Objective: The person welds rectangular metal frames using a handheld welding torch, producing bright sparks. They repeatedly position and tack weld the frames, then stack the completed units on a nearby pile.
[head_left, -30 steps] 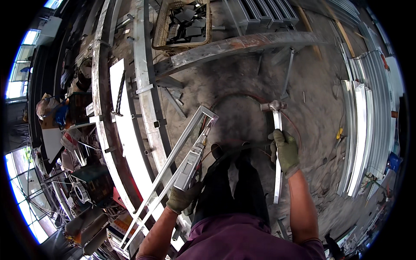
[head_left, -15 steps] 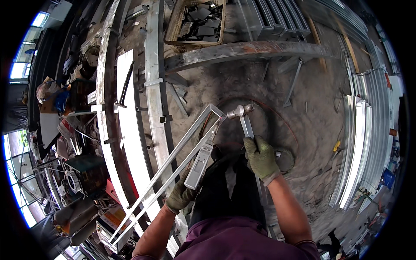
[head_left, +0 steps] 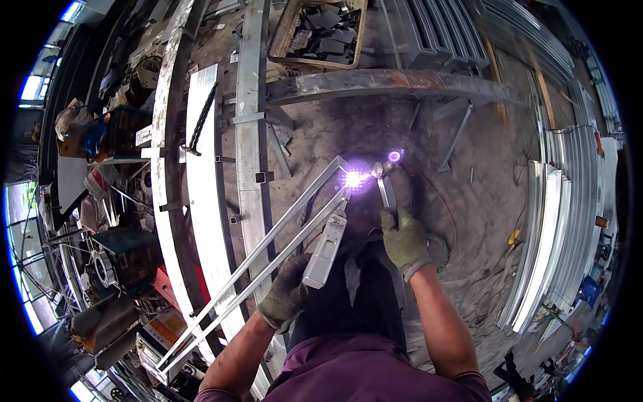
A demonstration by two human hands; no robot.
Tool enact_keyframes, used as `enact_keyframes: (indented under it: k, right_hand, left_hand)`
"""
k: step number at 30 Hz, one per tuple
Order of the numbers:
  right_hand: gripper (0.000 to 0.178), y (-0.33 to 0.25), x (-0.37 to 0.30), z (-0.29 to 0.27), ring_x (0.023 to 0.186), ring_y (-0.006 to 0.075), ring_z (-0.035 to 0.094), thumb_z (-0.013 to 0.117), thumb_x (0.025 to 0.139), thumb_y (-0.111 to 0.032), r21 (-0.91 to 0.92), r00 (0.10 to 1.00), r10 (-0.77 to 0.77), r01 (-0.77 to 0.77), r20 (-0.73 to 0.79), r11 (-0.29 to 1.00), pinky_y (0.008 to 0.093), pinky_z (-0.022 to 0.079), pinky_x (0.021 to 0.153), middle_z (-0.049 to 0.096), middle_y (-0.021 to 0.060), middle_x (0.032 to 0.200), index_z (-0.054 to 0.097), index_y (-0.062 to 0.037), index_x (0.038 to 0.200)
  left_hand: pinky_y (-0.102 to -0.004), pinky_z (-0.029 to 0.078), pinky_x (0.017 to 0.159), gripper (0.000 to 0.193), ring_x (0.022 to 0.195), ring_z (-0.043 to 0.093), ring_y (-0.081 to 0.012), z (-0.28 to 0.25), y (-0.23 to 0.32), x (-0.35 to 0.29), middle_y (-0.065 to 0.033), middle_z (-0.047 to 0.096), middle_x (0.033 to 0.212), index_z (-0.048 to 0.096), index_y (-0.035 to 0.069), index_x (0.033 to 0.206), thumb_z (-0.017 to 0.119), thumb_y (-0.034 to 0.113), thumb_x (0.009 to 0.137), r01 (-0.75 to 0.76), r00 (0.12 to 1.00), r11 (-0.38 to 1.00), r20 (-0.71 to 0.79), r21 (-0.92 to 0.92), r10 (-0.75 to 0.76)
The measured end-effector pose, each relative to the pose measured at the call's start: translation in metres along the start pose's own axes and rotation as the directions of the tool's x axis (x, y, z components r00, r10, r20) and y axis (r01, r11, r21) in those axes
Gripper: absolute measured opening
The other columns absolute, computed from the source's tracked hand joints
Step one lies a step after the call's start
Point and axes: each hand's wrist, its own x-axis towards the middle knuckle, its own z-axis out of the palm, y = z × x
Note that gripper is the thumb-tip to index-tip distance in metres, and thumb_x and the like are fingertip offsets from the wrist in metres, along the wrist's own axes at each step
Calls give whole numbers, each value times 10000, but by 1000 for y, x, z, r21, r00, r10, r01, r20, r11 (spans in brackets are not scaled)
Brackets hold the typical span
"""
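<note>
My left hand (head_left: 284, 295), in a green work glove, is closed around a grey, box-shaped welding gun (head_left: 325, 258). A bright violet-white arc (head_left: 353, 179) glows at its tip, at the corner of a V-shaped frame of thin square metal tubes (head_left: 268, 239). The frame's long tubes slant down to the left, past my left forearm. My right hand, a gloved fist (head_left: 405, 241), grips a hammer (head_left: 386, 193) by its metal handle. The hammer's head lies just right of the arc; glare hides whether it touches the frame.
Long steel beams (head_left: 249, 154) run along my left, and a crossbeam (head_left: 395, 82) spans ahead. Beyond it stand a crate (head_left: 348, 65) of dark metal pieces and stacked metal channels (head_left: 445, 33). Bundled metal profiles (head_left: 546, 234) lie at right. A thin hose (head_left: 445, 195) curves over the floor.
A bright arc has appeared at the welding gun's tip. The gun and frame corner have shifted slightly right in view. Both hands keep their holds.
</note>
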Motion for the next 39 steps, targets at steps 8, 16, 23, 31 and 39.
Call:
enact_keyframes:
  k: [8,16,23,31,39]
  right_hand:
    - [399,-25,2,-17,922,512,703,537,1066,-463,-159,996,49,-36,76,987,602,546,831,751,249,958,643,-81,1113]
    - [351,-29,-1,-24,475,192,605,632,1075,-413,496,902,331,-430,278,754,347,457,433,653,48,676,688,-67,1049]
    - [371,-2,9,-35,411,139,541,638,1077,-428,728,856,386,-503,345,465,295,427,383,621,16,654,703,-62,1069]
    - [403,5,13,-28,424,109,492,612,1086,-449,632,919,240,-390,313,669,290,423,390,546,-18,615,698,-73,969]
    - [441,-22,16,-25,430,117,507,600,1090,-455,688,865,419,-483,278,542,291,421,414,565,6,621,710,-28,1071]
  left_hand:
    - [-377,477,1095,914,1316,571,-207,12,14,-14,-121,611,1407,475,15,1530,772,628,921,13,999,1000,-35,9,-12]
    - [-408,500,1058,848,1242,611,-262,-7,-17,-33,-137,621,1339,428,25,1511,911,269,857,88,960,992,-273,94,-59]
    - [-409,538,777,190,791,668,-301,-26,-11,16,-105,672,866,684,50,983,790,190,909,129,916,863,-393,489,86]
    - [-299,527,762,127,865,636,-131,-26,-25,26,-22,657,929,673,37,1113,694,46,988,113,896,930,-440,350,56]
    - [-321,556,810,191,917,680,-166,-28,-37,11,-46,704,1008,683,27,1145,728,54,961,82,891,980,-455,181,10]
